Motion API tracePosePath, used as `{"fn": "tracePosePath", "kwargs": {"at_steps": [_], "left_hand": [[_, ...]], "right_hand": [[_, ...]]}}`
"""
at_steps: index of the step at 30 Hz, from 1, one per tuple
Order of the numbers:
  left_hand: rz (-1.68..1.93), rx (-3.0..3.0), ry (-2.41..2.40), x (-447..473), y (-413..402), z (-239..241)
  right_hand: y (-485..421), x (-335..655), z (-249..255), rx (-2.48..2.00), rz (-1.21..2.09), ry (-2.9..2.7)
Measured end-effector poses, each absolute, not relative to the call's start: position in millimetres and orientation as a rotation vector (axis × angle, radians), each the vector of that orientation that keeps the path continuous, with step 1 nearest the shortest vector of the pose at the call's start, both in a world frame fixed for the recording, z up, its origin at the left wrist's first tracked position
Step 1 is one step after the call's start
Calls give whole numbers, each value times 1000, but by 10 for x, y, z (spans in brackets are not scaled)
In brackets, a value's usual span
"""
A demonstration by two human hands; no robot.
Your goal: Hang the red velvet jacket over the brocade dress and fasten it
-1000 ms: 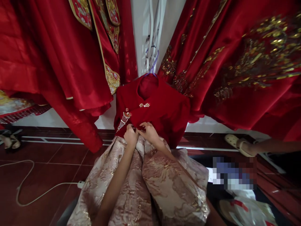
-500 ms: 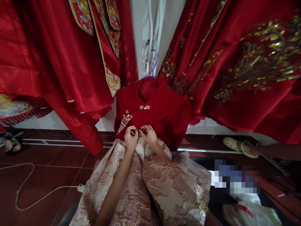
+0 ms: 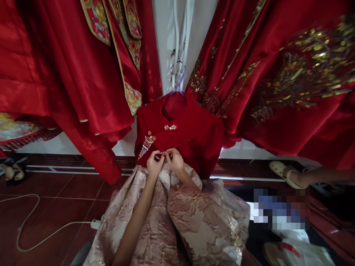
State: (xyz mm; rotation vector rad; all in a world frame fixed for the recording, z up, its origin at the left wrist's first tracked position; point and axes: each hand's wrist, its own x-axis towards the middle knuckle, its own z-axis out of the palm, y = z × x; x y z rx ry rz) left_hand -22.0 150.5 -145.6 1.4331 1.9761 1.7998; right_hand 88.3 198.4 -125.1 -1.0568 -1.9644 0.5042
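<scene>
A small red jacket (image 3: 194, 133) hangs on a purple hanger (image 3: 181, 79), with a pearl clasp (image 3: 170, 127) at the collar and a beaded tassel brooch (image 3: 146, 143) on its left front. Below it spreads a pale pink and gold brocade skirt (image 3: 194, 218). My left hand (image 3: 154, 164) and my right hand (image 3: 174, 159) meet at the jacket's lower front edge, fingers pinched together on a small fastening there. What exactly they pinch is too small to name.
Long red embroidered robes (image 3: 277, 74) hang on both sides, with a white wall strip between. A white cable (image 3: 33, 229) lies on the dark red tiled floor at left. Another person's foot in a pale sandal (image 3: 283, 171) stands at right. Shoes (image 3: 11, 170) sit far left.
Both hands have shifted slightly up along the jacket's lower front and drawn closer together. The view has dipped a little; the sandalled foot sits a bit further right.
</scene>
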Motion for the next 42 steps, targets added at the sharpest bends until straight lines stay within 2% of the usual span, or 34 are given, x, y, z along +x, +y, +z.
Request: {"fn": "tracePosePath", "kwargs": {"at_steps": [6,34,42], "left_hand": [[1753,1400,1983,-244,1530,-1497],[1797,1497,2028,-261,1473,-1469],[1937,1445,1917,-247,1459,-1548]], "right_hand": [[1906,858,-1265,-1031,402,-1966],[1964,795,-1273,-1116,364,-1968],[1881,796,-1357,-961,333,-1896]]}}
